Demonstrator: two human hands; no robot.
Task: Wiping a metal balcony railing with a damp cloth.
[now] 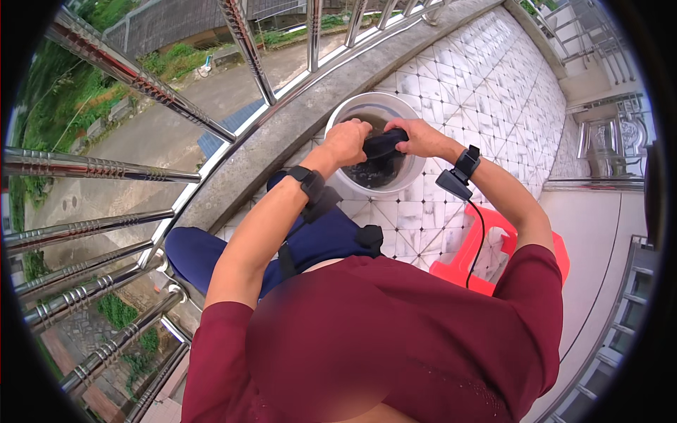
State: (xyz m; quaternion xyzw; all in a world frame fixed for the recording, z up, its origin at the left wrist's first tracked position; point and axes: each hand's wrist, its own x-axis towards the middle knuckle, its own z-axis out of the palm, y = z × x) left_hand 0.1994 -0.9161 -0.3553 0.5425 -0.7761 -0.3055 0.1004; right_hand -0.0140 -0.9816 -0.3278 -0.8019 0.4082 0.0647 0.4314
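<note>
Between my two hands, over the mouth of a white plastic bucket (332,122), stretches a dark cloth item (382,145); its exact kind is hard to tell. My left hand (346,140) grips its left end, fingertips partly hidden behind the hand. At the other end, my right hand (418,138) pinches it between thumb and fingers. Murky grey water (370,172) with some bubbles lies below in the bucket. Whether more cloth is under the surface cannot be seen.
The bucket stands on white patterned floor tiles (476,79), near a concrete ledge (296,124) with a stainless steel railing (248,53). A red plastic stool (465,269) is at my right. From the device on my right wrist (459,174) hangs a black cable (482,232).
</note>
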